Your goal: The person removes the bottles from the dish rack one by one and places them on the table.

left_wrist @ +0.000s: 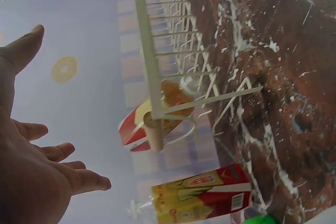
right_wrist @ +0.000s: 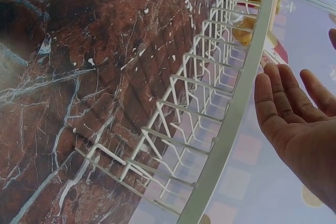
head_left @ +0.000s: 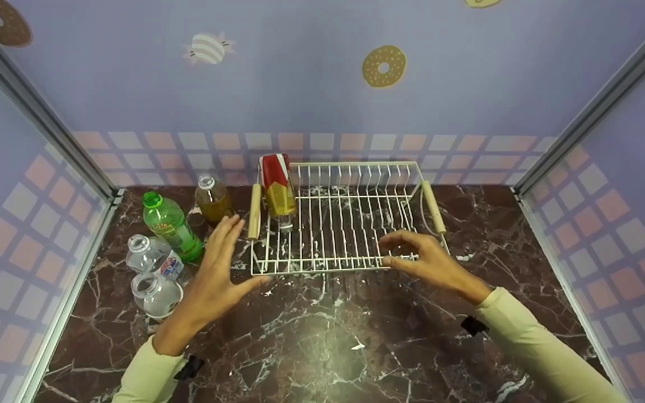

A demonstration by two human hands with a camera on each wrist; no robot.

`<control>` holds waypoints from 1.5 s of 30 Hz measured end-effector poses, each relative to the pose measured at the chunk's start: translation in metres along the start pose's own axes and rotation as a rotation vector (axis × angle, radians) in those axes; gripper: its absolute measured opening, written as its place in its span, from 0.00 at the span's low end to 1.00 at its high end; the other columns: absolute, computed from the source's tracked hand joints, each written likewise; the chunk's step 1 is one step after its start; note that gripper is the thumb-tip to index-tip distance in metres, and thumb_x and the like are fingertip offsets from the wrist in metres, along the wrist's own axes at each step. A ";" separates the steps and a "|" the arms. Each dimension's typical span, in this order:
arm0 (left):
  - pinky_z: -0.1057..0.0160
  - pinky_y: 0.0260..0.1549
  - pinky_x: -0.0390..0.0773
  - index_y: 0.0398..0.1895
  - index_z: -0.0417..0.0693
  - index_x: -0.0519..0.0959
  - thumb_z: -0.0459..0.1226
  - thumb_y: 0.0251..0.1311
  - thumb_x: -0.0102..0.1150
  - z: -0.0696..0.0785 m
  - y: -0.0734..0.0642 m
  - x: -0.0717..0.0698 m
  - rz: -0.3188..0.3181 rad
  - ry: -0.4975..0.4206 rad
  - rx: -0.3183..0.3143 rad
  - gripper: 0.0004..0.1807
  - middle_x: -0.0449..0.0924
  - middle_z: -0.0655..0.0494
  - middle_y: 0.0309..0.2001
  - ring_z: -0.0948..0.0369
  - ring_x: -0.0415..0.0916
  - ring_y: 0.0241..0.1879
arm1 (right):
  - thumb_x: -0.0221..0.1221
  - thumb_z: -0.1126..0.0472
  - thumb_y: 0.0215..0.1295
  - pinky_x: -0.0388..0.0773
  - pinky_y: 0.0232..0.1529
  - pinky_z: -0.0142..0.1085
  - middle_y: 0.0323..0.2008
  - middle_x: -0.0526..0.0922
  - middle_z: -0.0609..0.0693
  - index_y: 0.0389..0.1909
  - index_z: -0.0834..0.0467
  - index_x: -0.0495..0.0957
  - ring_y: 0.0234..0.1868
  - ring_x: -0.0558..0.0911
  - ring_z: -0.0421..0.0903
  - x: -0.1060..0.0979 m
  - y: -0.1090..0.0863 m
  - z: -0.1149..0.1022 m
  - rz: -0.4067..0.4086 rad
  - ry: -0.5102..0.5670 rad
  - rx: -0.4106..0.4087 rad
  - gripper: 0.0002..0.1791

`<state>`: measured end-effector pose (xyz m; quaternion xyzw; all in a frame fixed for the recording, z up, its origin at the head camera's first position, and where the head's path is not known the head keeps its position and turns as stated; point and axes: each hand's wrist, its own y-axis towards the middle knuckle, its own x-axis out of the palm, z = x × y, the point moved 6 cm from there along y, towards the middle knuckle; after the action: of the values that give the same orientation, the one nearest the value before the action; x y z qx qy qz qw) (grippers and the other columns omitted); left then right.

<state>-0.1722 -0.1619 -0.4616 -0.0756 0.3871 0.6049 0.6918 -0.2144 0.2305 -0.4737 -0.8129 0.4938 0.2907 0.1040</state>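
A white wire rack (head_left: 322, 272) with wooden handles stands near the back wall. At its left end a bottle with a red and yellow label (head_left: 276, 182) sits neck down; the left wrist view shows this racked bottle (left_wrist: 176, 94) too. My left hand (head_left: 210, 285) is held with fingers extended by the rack's front left corner, holding nothing. Over the rack's front right part, my right hand (head_left: 426, 262) has gently bent fingers and an empty palm. In the right wrist view its fingers (right_wrist: 281, 90) appear close beside the rack's rim (right_wrist: 231, 124).
Left of the rack stand an amber bottle (head_left: 213, 201), a green bottle (head_left: 171, 224) and two clear bottles, one labelled (head_left: 157, 257) and one nearer (head_left: 156, 296). Patterned walls (head_left: 322, 84) enclose the dark marbled tabletop (head_left: 322, 347) at the back and sides.
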 end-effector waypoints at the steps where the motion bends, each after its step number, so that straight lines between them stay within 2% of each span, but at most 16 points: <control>1: 0.31 0.84 0.45 0.86 0.32 0.54 0.43 0.56 0.85 -0.001 0.001 0.003 -0.013 0.000 -0.005 0.63 0.47 0.39 0.89 0.38 0.41 0.88 | 0.71 0.59 0.74 0.83 0.69 0.55 0.62 0.87 0.57 0.66 0.64 0.81 0.62 0.86 0.57 0.000 0.000 0.000 0.001 0.000 0.002 0.25; 6: 0.29 0.83 0.45 0.87 0.32 0.54 0.43 0.56 0.86 -0.010 0.004 0.015 -0.055 -0.001 -0.023 0.63 0.45 0.38 0.89 0.37 0.40 0.87 | 0.71 0.60 0.74 0.82 0.69 0.58 0.62 0.87 0.59 0.66 0.66 0.81 0.62 0.86 0.58 -0.001 0.001 0.003 0.000 0.014 0.000 0.25; 13: 0.23 0.79 0.49 0.86 0.35 0.57 0.45 0.57 0.85 -0.027 0.006 0.026 -0.089 0.029 -0.077 0.61 0.44 0.37 0.89 0.34 0.39 0.87 | 0.71 0.62 0.74 0.79 0.70 0.64 0.62 0.86 0.64 0.65 0.67 0.81 0.63 0.85 0.66 -0.001 0.004 0.009 0.009 0.043 0.016 0.23; 23: 0.24 0.79 0.46 0.89 0.37 0.52 0.49 0.59 0.82 -0.040 0.011 0.037 -0.134 0.061 -0.144 0.64 0.37 0.38 0.90 0.34 0.35 0.87 | 0.72 0.60 0.74 0.82 0.70 0.53 0.63 0.87 0.58 0.65 0.65 0.82 0.63 0.86 0.57 -0.002 0.005 0.009 0.013 0.054 0.038 0.24; 29: 0.24 0.79 0.46 0.90 0.38 0.48 0.52 0.59 0.82 -0.048 0.015 0.043 -0.149 0.094 -0.176 0.67 0.35 0.34 0.89 0.33 0.33 0.87 | 0.71 0.60 0.74 0.83 0.68 0.57 0.62 0.87 0.58 0.65 0.64 0.82 0.60 0.86 0.56 -0.002 0.007 0.008 0.021 0.015 0.024 0.23; 40: 0.20 0.77 0.45 0.91 0.43 0.45 0.50 0.58 0.84 -0.056 0.018 0.049 -0.164 0.058 -0.210 0.69 0.32 0.34 0.89 0.31 0.31 0.87 | 0.71 0.59 0.74 0.81 0.70 0.59 0.62 0.87 0.57 0.65 0.63 0.82 0.62 0.86 0.56 -0.005 0.011 0.007 0.022 0.011 0.021 0.23; 45: 0.21 0.78 0.45 0.91 0.43 0.44 0.53 0.58 0.84 -0.058 0.019 0.051 -0.177 0.056 -0.216 0.70 0.30 0.35 0.89 0.33 0.29 0.87 | 0.71 0.60 0.74 0.81 0.70 0.61 0.62 0.88 0.58 0.64 0.64 0.83 0.62 0.86 0.57 -0.006 0.013 0.004 0.020 0.004 0.012 0.22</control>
<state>-0.2169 -0.1505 -0.5265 -0.2003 0.3307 0.5773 0.7192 -0.2298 0.2307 -0.4720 -0.8079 0.5039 0.2870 0.1047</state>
